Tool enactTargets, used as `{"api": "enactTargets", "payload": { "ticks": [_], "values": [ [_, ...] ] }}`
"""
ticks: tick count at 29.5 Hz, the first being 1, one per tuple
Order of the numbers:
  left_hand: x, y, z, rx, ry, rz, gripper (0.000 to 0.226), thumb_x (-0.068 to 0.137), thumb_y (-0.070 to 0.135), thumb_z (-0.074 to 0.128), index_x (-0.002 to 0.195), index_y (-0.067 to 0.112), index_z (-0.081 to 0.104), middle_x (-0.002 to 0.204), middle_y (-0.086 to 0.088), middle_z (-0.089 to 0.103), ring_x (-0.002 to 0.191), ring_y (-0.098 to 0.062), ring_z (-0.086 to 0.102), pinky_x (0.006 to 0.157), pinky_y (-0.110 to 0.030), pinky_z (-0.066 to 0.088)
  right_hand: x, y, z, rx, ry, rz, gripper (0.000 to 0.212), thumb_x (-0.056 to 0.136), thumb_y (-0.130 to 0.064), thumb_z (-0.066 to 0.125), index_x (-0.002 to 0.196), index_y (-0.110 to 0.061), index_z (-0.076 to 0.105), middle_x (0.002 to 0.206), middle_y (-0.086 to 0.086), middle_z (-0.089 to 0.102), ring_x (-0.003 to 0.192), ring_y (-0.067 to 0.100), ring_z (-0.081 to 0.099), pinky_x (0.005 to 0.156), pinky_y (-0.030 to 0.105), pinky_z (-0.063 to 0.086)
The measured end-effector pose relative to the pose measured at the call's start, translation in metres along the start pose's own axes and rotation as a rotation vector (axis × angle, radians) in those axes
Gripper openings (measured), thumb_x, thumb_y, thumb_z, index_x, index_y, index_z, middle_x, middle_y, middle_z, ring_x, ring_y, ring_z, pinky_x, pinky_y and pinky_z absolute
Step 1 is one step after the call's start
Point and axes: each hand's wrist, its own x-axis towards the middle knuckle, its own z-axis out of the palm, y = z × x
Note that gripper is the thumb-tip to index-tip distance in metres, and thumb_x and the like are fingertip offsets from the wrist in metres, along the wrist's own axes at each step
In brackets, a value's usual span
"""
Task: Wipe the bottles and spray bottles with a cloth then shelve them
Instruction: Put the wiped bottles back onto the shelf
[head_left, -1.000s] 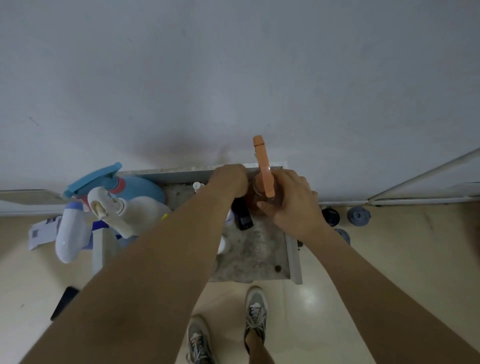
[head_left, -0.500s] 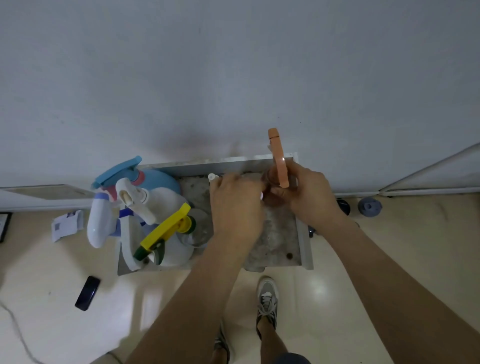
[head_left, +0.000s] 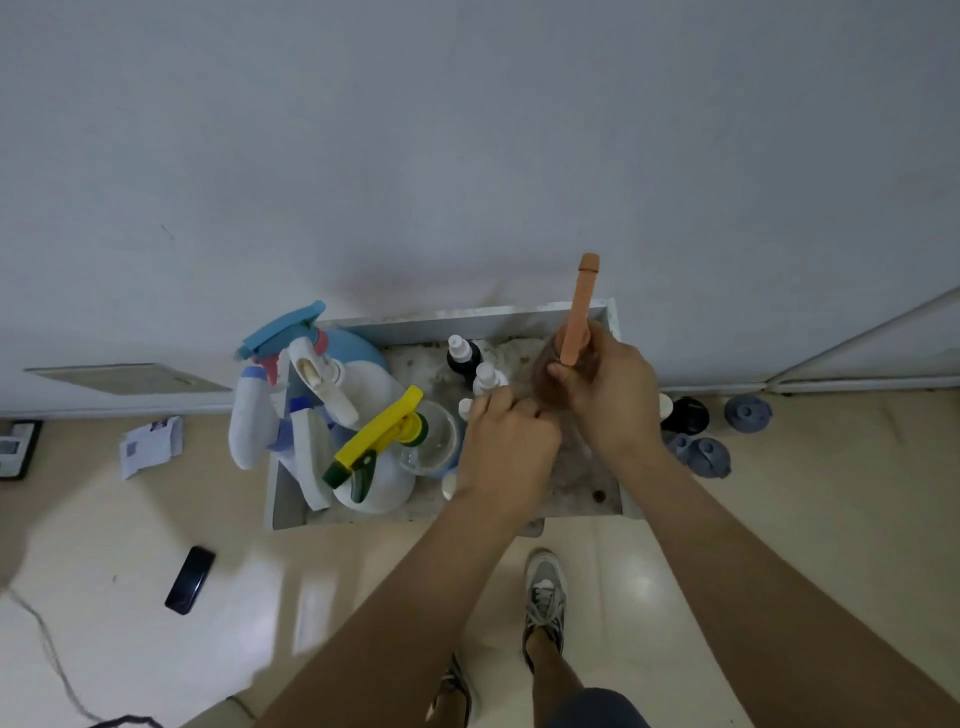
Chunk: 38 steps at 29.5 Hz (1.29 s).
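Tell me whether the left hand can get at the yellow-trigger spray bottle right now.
Probably yes. The left hand is close beside the yellow-trigger spray bottle in the same tray. The bottle's top is uncovered, and only a clear container stands between them.

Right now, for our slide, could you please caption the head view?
Right hand grips the orange-trigger spray bottle at a cluttered shelf, left hand curled beside it.

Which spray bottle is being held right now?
The brown bottle with the orange sprayer, gripped by the right hand at the shelf's back right corner. The yellow sprayer, blue sprayer and white sprayer stand untouched at left.
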Motion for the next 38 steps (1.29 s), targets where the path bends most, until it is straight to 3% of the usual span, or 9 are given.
{"api": "enactTargets", "payload": {
  "ticks": [5, 12, 15, 17, 22, 29, 32, 36, 38],
  "values": [
    [-0.005, -0.005, 0.0, -0.045, 0.051, 0.016, 0.014, 0.049, 0.007, 0.05, 0.055, 0.012, 0.062, 0.059, -0.003, 0.061, 0.067, -0.031, 0.06, 0.06, -0.034, 0.048, 0.018, -0.005, -0.009, -0.069, -0.139, -0.033, 0.031, 0.087, -0.012, 0.068, 0.116, -0.017, 0.058, 0.102, 0.006, 0.069, 0.096, 0.029, 0.062, 0.077, 0.032, 0.046],
    [-0.02, -0.002, -0.026, -0.096, -0.029, -0.051, 0.024, 0.06, 0.008, 0.066, 0.082, 0.016, 0.068, 0.091, -0.006, 0.069, 0.087, -0.032, 0.061, 0.07, -0.039, 0.049, 0.022, 0.003, -0.017, -0.06, -0.21, 0.116, 0.062, 0.079, -0.019, 0.076, 0.132, -0.009, 0.046, 0.124, 0.011, 0.06, 0.116, 0.029, 0.056, 0.092, 0.036, 0.046],
    [-0.044, -0.017, -0.063, -0.144, 0.237, -0.049, 0.035, 0.071, 0.012, 0.042, 0.093, 0.014, 0.069, 0.105, -0.008, 0.067, 0.092, -0.031, 0.057, 0.072, -0.038, 0.049, -0.014, -0.001, -0.028, -0.103, -0.049, 0.258, 0.049, 0.089, -0.023, 0.067, 0.13, -0.004, 0.048, 0.125, 0.017, 0.056, 0.116, 0.034, 0.054, 0.087, 0.036, 0.044],
    [-0.063, -0.039, -0.085, -0.047, 0.332, -0.087, 0.03, 0.073, 0.012, 0.05, 0.096, 0.013, 0.069, 0.102, -0.009, 0.066, 0.091, -0.031, 0.057, 0.073, -0.039, 0.048, -0.051, -0.02, -0.031, -0.08, 0.06, 0.21, 0.024, 0.091, -0.018, 0.063, 0.112, -0.009, 0.056, 0.109, 0.01, 0.061, 0.101, 0.029, 0.059, 0.077, 0.031, 0.042],
    [-0.072, -0.069, -0.105, 0.251, -0.191, -0.252, 0.039, 0.082, 0.017, 0.066, 0.119, 0.011, 0.053, 0.097, -0.008, 0.067, 0.1, -0.03, 0.058, 0.064, -0.035, 0.037, -0.088, -0.068, 0.009, -0.026, -0.082, -0.081, 0.034, 0.084, -0.006, 0.065, 0.117, -0.014, 0.061, 0.112, 0.005, 0.064, 0.102, 0.021, 0.057, 0.084, 0.025, 0.04],
    [-0.076, -0.073, -0.123, 0.187, -0.123, -0.273, 0.014, 0.087, 0.014, 0.059, 0.1, 0.017, 0.062, 0.095, -0.009, 0.063, 0.09, -0.025, 0.059, 0.066, -0.032, 0.031, -0.075, -0.081, 0.035, -0.041, -0.322, -0.105, 0.071, 0.085, -0.02, 0.07, 0.148, -0.022, 0.038, 0.147, -0.001, 0.047, 0.132, 0.027, 0.042, 0.107, 0.044, 0.038],
    [-0.083, -0.069, -0.148, 0.17, 0.0, -0.249, 0.013, 0.072, 0.019, 0.07, 0.083, 0.024, 0.065, 0.072, -0.002, 0.058, 0.075, -0.021, 0.043, 0.068, -0.032, 0.026, -0.072, -0.096, 0.024, 0.052, -0.377, -0.16, 0.069, 0.082, -0.025, 0.071, 0.145, -0.026, 0.041, 0.14, -0.005, 0.053, 0.126, 0.023, 0.048, 0.102, 0.044, 0.042],
    [-0.078, -0.074, -0.185, 0.211, 0.204, -0.02, 0.027, 0.073, 0.02, 0.064, 0.097, 0.032, 0.067, 0.072, 0.01, 0.051, 0.085, -0.015, 0.039, 0.075, -0.031, 0.014, -0.057, -0.136, -0.02, 0.173, -0.412, -0.231, 0.042, 0.081, -0.019, 0.077, 0.102, -0.048, 0.056, 0.092, -0.039, 0.063, 0.093, -0.013, 0.059, 0.086, 0.009, 0.04],
    [-0.075, -0.077, -0.203, 0.252, 0.393, 0.135, 0.023, 0.07, 0.013, 0.06, 0.083, 0.029, 0.07, 0.069, 0.01, 0.062, 0.085, -0.019, 0.053, 0.088, -0.04, 0.021, -0.048, -0.158, -0.05, 0.093, -0.418, -0.291, 0.036, 0.078, -0.034, 0.078, 0.086, -0.055, 0.051, 0.077, -0.045, 0.058, 0.08, -0.02, 0.056, 0.105, 0.009, 0.026]
  ]
}}
